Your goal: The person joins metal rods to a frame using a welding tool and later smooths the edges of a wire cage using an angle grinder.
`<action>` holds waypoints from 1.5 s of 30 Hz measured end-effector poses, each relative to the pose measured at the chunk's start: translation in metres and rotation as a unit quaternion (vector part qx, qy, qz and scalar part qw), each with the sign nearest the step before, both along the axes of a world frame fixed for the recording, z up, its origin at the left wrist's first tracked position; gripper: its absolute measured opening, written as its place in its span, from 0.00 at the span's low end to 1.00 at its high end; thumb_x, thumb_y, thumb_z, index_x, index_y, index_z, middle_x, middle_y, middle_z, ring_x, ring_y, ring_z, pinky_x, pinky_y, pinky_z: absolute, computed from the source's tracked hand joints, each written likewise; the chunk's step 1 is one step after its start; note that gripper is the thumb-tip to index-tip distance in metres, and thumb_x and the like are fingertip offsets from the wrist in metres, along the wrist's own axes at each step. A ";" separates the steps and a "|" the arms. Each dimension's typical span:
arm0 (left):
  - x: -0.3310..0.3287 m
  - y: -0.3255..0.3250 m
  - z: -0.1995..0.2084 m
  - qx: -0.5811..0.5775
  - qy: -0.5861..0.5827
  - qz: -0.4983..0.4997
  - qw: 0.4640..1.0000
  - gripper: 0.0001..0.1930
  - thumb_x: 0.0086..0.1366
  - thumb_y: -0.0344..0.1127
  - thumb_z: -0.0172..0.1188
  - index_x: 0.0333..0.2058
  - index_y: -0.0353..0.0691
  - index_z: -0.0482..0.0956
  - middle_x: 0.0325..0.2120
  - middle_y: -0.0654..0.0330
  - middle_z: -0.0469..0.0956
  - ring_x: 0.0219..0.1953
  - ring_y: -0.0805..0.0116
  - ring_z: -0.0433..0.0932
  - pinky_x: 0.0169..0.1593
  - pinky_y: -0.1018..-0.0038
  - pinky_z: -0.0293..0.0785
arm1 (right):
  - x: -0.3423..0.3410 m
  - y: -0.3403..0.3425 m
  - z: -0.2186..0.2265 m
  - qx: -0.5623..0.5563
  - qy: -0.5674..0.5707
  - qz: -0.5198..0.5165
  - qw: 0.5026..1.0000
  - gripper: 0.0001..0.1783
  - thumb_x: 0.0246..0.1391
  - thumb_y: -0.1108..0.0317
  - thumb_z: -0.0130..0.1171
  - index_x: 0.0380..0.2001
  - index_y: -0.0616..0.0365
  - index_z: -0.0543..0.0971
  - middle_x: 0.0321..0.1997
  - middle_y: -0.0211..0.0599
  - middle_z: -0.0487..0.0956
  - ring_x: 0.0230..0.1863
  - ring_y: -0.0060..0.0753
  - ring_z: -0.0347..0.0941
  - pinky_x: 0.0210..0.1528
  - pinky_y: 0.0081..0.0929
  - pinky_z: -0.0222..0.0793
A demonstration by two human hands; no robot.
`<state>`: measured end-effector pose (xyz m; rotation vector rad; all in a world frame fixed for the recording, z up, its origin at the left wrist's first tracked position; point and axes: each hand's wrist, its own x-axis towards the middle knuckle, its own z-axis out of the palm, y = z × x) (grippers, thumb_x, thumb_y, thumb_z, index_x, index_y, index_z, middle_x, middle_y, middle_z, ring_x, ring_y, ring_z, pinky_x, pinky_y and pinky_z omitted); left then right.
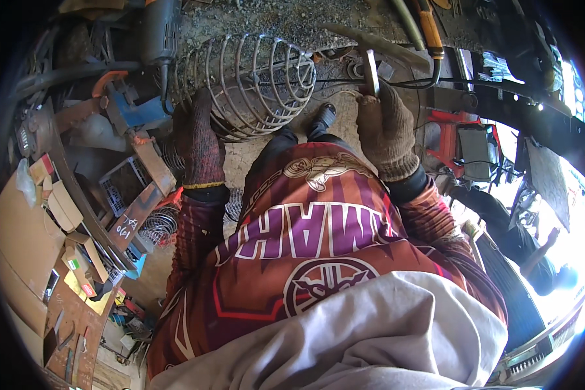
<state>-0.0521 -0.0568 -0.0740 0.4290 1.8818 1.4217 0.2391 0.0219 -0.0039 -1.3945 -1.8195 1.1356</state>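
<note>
A cage of bent metal rods, its rings narrowing to the right, lies tilted at the front of the worktop. My left hand, in a dark knitted glove, is closed at the cage's left near end; its fingertips are partly hidden. To the right of the cage, my right hand wears a brown knitted glove and is wrapped round the pale handle of a hammer. The hammer's long, dark, tapered head extends above the fist, apart from the cage.
A corded power tool hangs at the upper left. An orange-handled tool with a black cable lies upper right. Cardboard and scrap metal crowd the left. Right are a red-framed object and another person. Wire coils lie below.
</note>
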 end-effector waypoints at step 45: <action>-0.008 0.028 0.157 0.193 -0.127 -0.033 0.973 0.23 0.65 0.37 0.63 0.56 0.39 0.72 0.47 0.56 0.77 0.47 0.63 0.79 0.50 0.65 0.80 | 0.058 0.055 -0.021 0.227 -0.115 -0.094 0.962 0.28 0.52 0.58 0.67 0.55 0.54 0.76 0.45 0.45 0.81 0.45 0.51 0.79 0.47 0.39 0.76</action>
